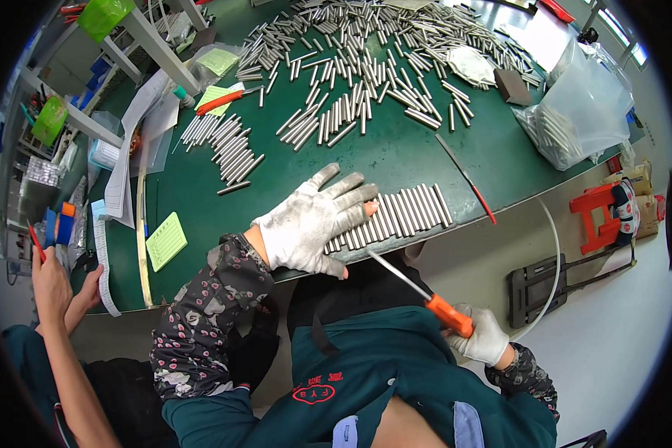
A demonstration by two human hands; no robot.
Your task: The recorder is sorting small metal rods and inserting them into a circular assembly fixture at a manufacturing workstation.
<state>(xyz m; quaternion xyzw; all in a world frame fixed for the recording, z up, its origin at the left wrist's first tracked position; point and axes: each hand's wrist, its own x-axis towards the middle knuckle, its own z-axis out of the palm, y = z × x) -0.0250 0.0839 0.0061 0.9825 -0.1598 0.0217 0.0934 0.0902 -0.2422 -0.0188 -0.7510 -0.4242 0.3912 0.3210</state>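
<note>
My left hand [313,220], in a worn white glove, lies flat with fingers spread on a row of short metal rods [403,213] lined up side by side at the near edge of the green table [396,153]. Its fingertips rest on the rods. My right hand [485,337], also gloved, is below the table edge over my lap and grips the orange handle of a thin-bladed tool [448,313]. The blade points up and left toward the row of rods.
Many more metal rods [358,67] lie scattered and in groups across the far table. A clear bag of rods [575,112] sits at right, and a thin red-tipped rod [463,178] near the edge. Another person's arms [56,299] are at left. Papers and yellow notes [166,239] lie at left.
</note>
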